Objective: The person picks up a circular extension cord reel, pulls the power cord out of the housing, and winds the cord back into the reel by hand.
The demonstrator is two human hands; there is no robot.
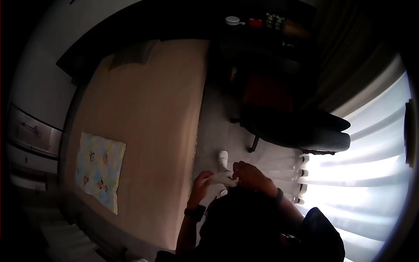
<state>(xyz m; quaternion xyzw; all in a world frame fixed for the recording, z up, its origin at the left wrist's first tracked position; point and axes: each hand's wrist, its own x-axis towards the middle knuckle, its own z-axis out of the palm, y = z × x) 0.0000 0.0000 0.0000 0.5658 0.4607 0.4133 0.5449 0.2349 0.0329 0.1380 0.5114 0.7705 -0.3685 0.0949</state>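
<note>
In front of my body, a thin, pale, soft-looking piece (222, 178) stretches between my two hands. My left hand (201, 184), with a dark band at its wrist, pinches one end of it. The other end is gripped by my right hand (254, 177), whose fingers are curled in. The piece is too dim and blurred to tell whether it is cloth or paper. Below the hands, a white shoe (223, 158) of mine shows against the floor.
Left of me lies a wide bed (152, 118) with a patterned cloth (101, 170) on it. A dark chair (301, 129) stands ahead to the right. Bright sheer curtains (362, 183) hang on the right. A dark desk at the back holds a white round item (232, 20).
</note>
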